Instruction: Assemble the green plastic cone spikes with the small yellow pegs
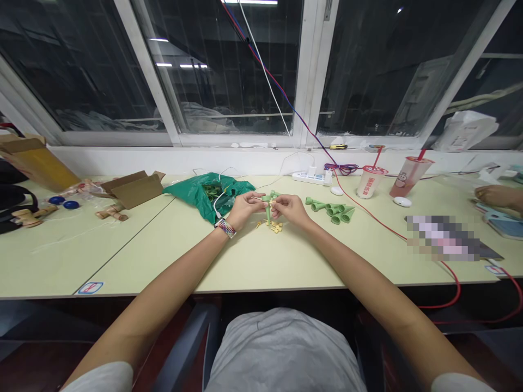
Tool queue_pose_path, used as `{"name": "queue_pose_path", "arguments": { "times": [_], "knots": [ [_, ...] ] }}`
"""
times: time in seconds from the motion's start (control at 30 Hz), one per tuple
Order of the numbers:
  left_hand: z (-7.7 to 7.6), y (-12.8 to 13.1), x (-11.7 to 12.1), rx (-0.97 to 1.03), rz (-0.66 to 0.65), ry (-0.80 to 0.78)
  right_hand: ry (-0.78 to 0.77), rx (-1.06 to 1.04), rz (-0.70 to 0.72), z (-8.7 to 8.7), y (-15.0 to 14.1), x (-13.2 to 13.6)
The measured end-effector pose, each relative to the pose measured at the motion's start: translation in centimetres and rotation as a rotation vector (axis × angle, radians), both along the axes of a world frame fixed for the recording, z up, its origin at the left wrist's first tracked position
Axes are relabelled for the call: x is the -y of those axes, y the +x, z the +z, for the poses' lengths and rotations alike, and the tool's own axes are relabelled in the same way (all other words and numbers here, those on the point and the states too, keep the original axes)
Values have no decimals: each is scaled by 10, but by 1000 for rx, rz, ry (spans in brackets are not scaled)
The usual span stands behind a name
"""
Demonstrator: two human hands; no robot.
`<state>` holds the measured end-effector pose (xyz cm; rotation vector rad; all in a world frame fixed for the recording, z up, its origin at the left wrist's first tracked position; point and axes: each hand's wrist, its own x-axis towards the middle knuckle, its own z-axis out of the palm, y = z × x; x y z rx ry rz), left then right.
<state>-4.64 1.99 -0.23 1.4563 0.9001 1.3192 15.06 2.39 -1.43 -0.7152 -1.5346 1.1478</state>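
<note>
My left hand (pixel 244 209) is closed on a green plastic spike (pixel 268 212), a funnel-topped piece held with its point down above the table. At its upper end my right hand (pixel 292 209) pinches a small yellow plastic piece (pixel 272 202), close against the spike. Just below both hands lies a small heap of similar yellow pieces (pixel 277 227). Several loose green spikes (pixel 335 209) are piled to the right of my right hand. Left of my hands, a green plastic bag (pixel 196 197) lies open with more green pieces inside.
Two drink cups (pixel 370 182) with red straws and a power strip (pixel 312 177) stand along the back. A red cable (pixel 379 219) crosses the right side. Leftward are a cardboard box (pixel 133 189) and wooden toys (pixel 110 212). Another person's hand (pixel 500 197) is at far right.
</note>
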Motion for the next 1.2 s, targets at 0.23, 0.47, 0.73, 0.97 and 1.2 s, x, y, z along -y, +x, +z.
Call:
{"name": "queue_pose_path", "arguments": {
  "times": [0.23,0.47,0.73,0.97,1.2],
  "knots": [
    [5,0,3,-68,9,32,-10,29,40,-3,3,-1],
    [10,-1,7,-114,23,102,-13,73,-16,-3,-2,1],
    [13,-5,2,26,273,164,597,665,-184,-7,-2,15],
    [9,-3,-2,46,266,138,843,816,-30,-14,-21,21],
    [9,-3,0,22,265,140,845,732,-68,-9,-20,25]
  ]
}}
